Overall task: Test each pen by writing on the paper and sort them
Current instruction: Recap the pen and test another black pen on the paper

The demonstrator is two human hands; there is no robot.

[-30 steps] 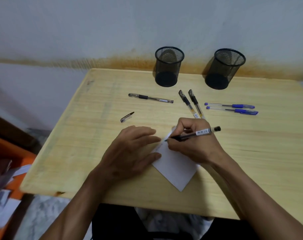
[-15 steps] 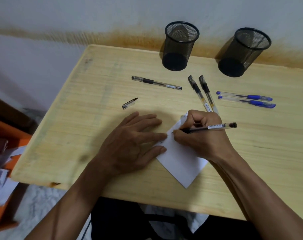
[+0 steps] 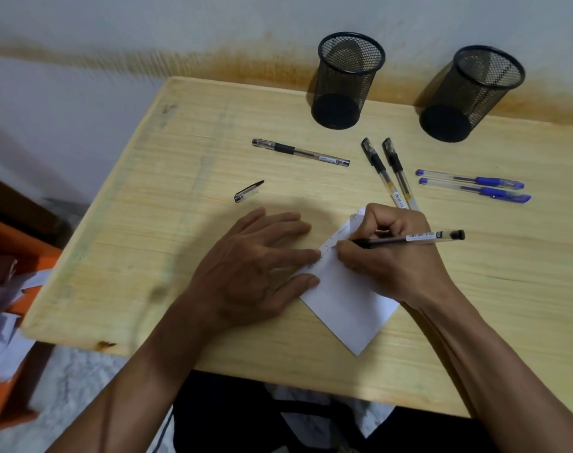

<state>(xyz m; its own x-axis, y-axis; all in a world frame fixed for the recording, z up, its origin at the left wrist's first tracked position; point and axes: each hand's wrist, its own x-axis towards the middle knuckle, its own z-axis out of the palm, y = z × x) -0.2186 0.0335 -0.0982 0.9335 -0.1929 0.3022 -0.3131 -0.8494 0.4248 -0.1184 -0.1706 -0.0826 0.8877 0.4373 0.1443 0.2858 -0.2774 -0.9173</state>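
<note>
A white sheet of paper (image 3: 347, 305) lies on the wooden table (image 3: 180, 243), with small scribbles along its upper left edge. My right hand (image 3: 393, 256) grips an uncapped black pen (image 3: 419, 237), its tip touching the paper. My left hand (image 3: 255, 273) lies flat, fingers spread, pressing the paper's left edge. The pen's cap (image 3: 248, 192) rests to the left. One black pen (image 3: 300, 152) lies alone, two black pens (image 3: 388, 171) lie side by side, and two blue pens (image 3: 471, 185) lie at the right.
Two black mesh pen cups (image 3: 345, 80) (image 3: 471, 93) stand at the table's back edge against the wall, both looking empty. An orange box (image 3: 7, 322) holding papers sits on the floor to the left.
The view has shifted a little. My right hand has slid the pen tip slightly along the paper while writing. My left hand stays pressed on the paper.
</note>
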